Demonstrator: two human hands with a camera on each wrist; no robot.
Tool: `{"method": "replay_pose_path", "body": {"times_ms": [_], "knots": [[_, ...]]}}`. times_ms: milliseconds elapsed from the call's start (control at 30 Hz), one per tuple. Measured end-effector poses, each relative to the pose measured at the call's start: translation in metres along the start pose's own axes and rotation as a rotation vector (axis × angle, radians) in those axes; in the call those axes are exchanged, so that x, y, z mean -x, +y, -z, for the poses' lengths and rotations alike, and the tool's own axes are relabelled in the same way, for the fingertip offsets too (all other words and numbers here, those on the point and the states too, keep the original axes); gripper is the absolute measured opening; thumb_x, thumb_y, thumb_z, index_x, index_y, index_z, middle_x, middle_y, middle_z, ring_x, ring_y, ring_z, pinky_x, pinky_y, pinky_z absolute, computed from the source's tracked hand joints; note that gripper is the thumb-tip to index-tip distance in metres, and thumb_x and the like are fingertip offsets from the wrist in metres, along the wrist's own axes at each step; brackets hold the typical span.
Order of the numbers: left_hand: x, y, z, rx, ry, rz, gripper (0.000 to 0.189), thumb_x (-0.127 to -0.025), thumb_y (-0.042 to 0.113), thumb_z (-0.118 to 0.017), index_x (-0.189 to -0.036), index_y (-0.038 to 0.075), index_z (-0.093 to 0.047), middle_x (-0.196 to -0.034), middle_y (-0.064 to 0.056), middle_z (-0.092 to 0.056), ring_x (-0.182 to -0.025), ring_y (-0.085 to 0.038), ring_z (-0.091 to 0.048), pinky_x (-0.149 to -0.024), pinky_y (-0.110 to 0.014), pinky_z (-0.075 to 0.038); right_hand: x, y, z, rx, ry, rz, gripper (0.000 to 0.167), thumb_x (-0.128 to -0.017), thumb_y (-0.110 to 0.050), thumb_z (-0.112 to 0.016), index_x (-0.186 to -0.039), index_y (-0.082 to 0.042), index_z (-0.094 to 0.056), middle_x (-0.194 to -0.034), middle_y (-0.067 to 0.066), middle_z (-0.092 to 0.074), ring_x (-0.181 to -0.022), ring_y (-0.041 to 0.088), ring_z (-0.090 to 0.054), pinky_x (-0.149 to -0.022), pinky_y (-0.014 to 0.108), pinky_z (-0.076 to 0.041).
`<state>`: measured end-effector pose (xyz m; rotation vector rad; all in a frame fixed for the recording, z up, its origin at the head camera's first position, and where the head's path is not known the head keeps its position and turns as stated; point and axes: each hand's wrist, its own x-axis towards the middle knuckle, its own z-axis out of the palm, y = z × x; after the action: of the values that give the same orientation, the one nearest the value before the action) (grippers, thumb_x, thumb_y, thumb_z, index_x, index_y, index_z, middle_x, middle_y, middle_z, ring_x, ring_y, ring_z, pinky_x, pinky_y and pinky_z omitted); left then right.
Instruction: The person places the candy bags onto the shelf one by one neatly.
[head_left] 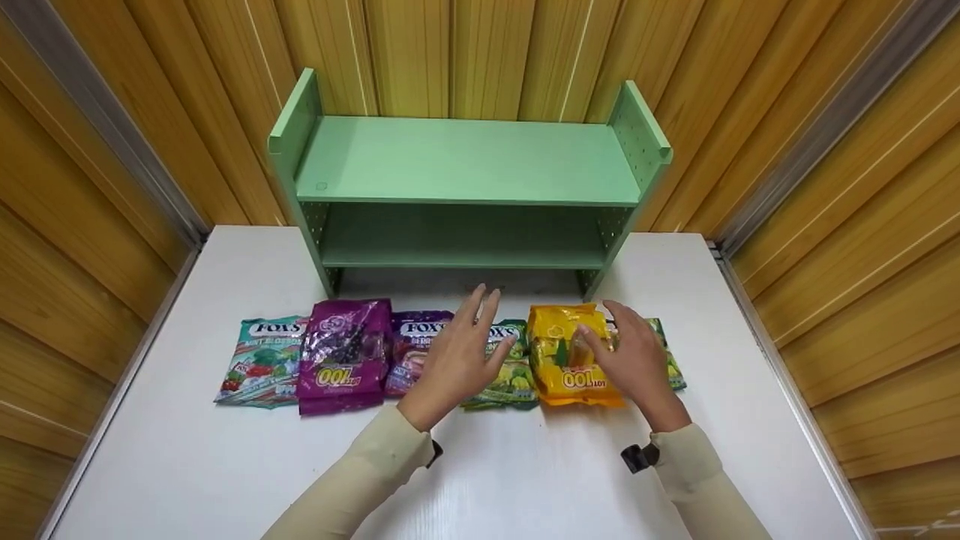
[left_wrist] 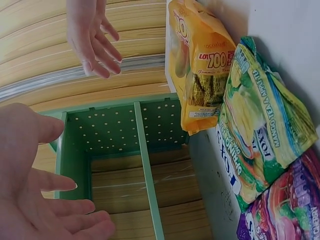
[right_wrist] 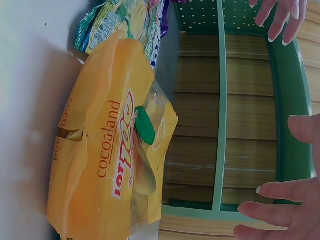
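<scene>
A row of candy bags lies on the white table in the head view. My left hand (head_left: pixel 456 358) is held above the green Fox's bag (head_left: pixel 517 379) and the purple Fox's bag (head_left: pixel 411 358), fingers extended and holding nothing. Over the right side of the yellow Lot 100 bag (head_left: pixel 553 341) hovers my right hand (head_left: pixel 636 364), its fingers spread and nothing in them. That hand partly hides another green bag (head_left: pixel 674 367) at the row's right end. Further left are a dark purple Lot 100 bag (head_left: pixel 346 352) and a teal Fox's mint bag (head_left: pixel 259 375).
Behind the bags stands a green shelf unit (head_left: pixel 472 161) with two visible boards and perforated side panels. Wood-patterned walls (head_left: pixel 862 285) enclose the white table (head_left: pixel 480 480) at the back and both sides. Each wrist wears a black device (head_left: pixel 640 457).
</scene>
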<state>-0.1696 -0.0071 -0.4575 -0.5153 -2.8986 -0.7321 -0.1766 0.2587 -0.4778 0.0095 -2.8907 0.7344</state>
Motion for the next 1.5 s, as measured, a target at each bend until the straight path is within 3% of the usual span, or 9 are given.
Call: {"method": "replay_pose_path", "body": {"times_ms": [133,367,600,933,1500], "knots": [[-0.001,0.002,-0.002,0.008,0.007,-0.012,0.071,-0.096,0.053,-0.048,-0.155,0.020,-0.023,-0.161,-0.008,-0.023,-0.142,-0.029,-0.037,-0.109,-0.048,-0.042,0.000,0.002,0.001,0.002,-0.018,-0.040,0.076,-0.091,-0.064,-0.049,-0.146,-0.014,-0.040,-0.151,0.016,-0.041,-0.137,0.040,-0.038,-0.112,0.064,-0.029],[-0.003,0.007,-0.007,0.021,-0.001,-0.019,0.071,-0.097,0.053,-0.048,-0.155,0.021,-0.022,-0.161,-0.008,-0.023,-0.141,-0.028,-0.039,-0.109,-0.047,-0.042,0.000,0.007,0.003,-0.018,0.011,-0.061,0.068,-0.094,-0.052,-0.054,-0.146,-0.010,-0.040,-0.149,0.018,-0.043,-0.137,0.039,-0.039,-0.111,0.063,-0.030],[-0.003,0.013,-0.012,0.030,-0.022,-0.016,0.073,-0.096,0.055,-0.046,-0.156,0.022,-0.020,-0.162,-0.006,-0.020,-0.139,-0.027,-0.042,-0.107,-0.048,-0.044,0.002,0.014,0.005,-0.024,0.024,-0.090,0.077,-0.093,-0.064,-0.045,-0.146,-0.009,-0.039,-0.150,0.019,-0.041,-0.136,0.042,-0.039,-0.112,0.062,-0.030],[-0.003,0.017,-0.019,0.042,-0.020,-0.022,0.072,-0.096,0.052,-0.049,-0.155,0.020,-0.021,-0.162,-0.008,-0.021,-0.136,-0.028,-0.045,-0.105,-0.048,-0.046,0.002,0.025,0.005,-0.025,0.015,-0.140,0.071,-0.094,-0.057,-0.050,-0.147,-0.011,-0.039,-0.151,0.019,-0.041,-0.137,0.041,-0.038,-0.112,0.060,-0.030],[-0.004,0.021,-0.027,0.053,-0.028,-0.039,0.070,-0.097,0.050,-0.049,-0.155,0.020,-0.024,-0.161,-0.009,-0.023,-0.140,-0.028,-0.040,-0.109,-0.047,-0.042,0.003,0.045,0.004,-0.029,0.032,-0.192,0.068,-0.096,-0.053,-0.050,-0.146,-0.008,-0.039,-0.149,0.020,-0.043,-0.135,0.042,-0.040,-0.110,0.060,-0.034]]}}
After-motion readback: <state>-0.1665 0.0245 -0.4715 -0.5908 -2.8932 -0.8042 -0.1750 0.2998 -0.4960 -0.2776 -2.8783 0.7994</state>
